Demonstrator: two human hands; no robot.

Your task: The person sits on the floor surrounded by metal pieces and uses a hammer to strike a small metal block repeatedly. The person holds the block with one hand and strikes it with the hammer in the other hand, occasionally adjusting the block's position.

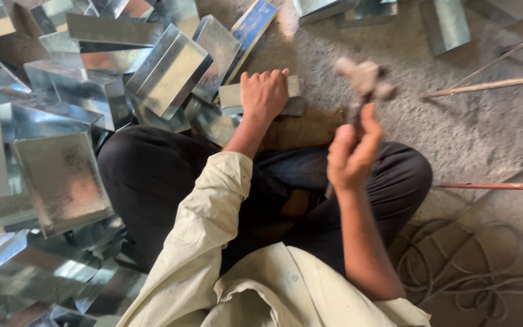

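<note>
Gripping the raised hammer (pixel 363 82), your right hand (pixel 349 154) is mid-strike; your left hand (pixel 264 94) presses the metal strip (pixel 231 97) flat, so aim clear of those fingers.

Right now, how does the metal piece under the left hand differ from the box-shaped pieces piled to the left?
The metal piece lies flat on the floor, pinned by the left hand; the piled pieces are untouched, tilted, overlapping. It looks dull and small; they look larger and mirror-bright. Both seem galvanized sheet. The right hand holds a raised hammer.
</note>
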